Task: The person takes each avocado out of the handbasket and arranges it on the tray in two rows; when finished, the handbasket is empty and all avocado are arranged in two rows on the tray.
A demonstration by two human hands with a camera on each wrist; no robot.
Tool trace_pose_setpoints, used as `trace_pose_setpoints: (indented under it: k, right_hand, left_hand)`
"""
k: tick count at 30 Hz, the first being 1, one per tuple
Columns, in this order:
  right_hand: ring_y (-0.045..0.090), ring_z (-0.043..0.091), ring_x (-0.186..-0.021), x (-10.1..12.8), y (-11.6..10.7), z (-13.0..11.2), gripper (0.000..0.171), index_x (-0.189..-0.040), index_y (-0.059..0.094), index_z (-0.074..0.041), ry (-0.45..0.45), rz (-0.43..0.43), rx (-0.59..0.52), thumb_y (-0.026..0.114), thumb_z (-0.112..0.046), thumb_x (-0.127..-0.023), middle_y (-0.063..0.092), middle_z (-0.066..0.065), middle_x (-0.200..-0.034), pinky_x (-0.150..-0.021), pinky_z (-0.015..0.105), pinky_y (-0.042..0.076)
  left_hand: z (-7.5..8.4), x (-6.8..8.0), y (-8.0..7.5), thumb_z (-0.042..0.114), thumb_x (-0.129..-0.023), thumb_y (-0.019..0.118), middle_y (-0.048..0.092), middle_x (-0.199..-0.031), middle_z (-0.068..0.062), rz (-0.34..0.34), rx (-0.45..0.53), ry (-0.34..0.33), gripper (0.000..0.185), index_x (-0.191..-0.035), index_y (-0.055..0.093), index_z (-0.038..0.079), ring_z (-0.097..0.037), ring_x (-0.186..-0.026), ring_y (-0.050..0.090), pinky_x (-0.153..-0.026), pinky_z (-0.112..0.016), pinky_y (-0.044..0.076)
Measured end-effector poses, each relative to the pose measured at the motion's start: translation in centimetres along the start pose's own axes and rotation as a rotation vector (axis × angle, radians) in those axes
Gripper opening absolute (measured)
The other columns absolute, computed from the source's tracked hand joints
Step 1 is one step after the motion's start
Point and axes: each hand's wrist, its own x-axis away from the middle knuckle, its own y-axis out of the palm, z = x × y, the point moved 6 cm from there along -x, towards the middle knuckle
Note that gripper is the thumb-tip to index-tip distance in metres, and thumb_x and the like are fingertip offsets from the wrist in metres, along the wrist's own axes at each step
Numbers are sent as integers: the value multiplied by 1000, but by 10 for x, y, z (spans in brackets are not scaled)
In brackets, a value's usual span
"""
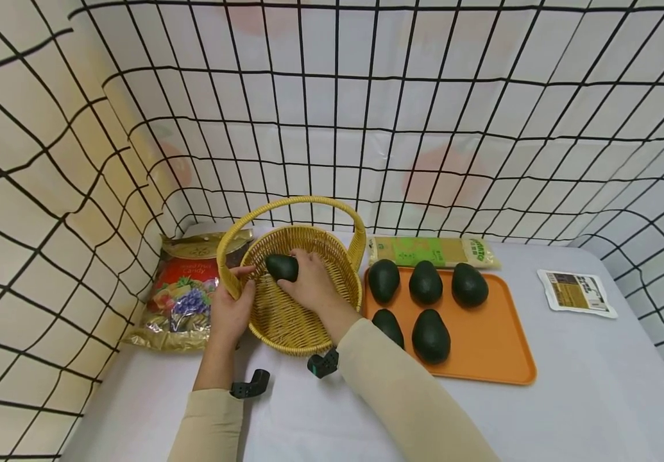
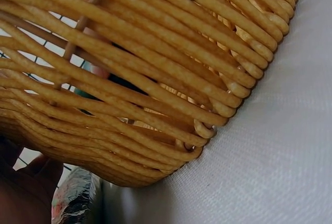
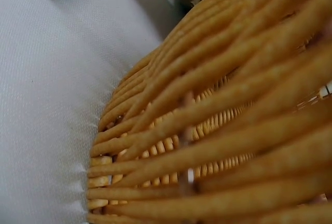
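My right hand [image 1: 314, 282] reaches into a yellow wicker basket [image 1: 294, 350] and holds a dark green avocado [image 1: 281, 267] above its woven floor. At the left side of the basket, my left hand [image 1: 232, 316] grips the rim by the foot of the tall handle [image 1: 291, 201]. In the left wrist view, part of the left hand [image 2: 31, 187] shows beside the wicker wall, and the avocado is mostly hidden behind the weave. The right wrist view is filled by the basket's side [image 3: 207, 130].
Several avocados [image 1: 431, 336] lie on an orange tray [image 1: 490, 346] right of the basket. Behind the tray is a green and yellow packet [image 1: 424, 252]. A candy bag [image 1: 184, 289] lies left, a small white pouch [image 1: 577, 292] far right. Black netting [image 1: 336, 122] surrounds the table.
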Motion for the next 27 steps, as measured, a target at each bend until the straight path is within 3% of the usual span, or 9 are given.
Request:
trace_pose_setpoints:
  k: [9,16,27]
  right_hand:
    - [59,29,-123,3,1,-1,65,-144,49,-14,-17,-10,18,77,-38,-90,59,12,-139,-101,45,50]
    - [56,32,-128,5,2,-1,68,-150,47,-16,-12,-45,11,76,-36,-92,52,14,-147,-106,47,48]
    - [59,30,-123,7,-3,-4,67,-148,49,-18,-14,-4,-27,76,-38,-91,55,13,-142,-102,47,50]
  left_hand:
    - [0,1,-1,10,-102,58,63,-136,-14,-5,-8,4,27,-128,64,9,-28,-134,52,-108,-51,41]
    - [-1,1,-1,10,-101,58,62,-135,-14,2,-13,9,27,-128,64,8,-28,-131,53,-105,-50,43]
    - [3,2,0,8,-100,59,63,-134,-16,8,-18,36,28,-127,64,7,-28,-129,55,-101,-45,43]
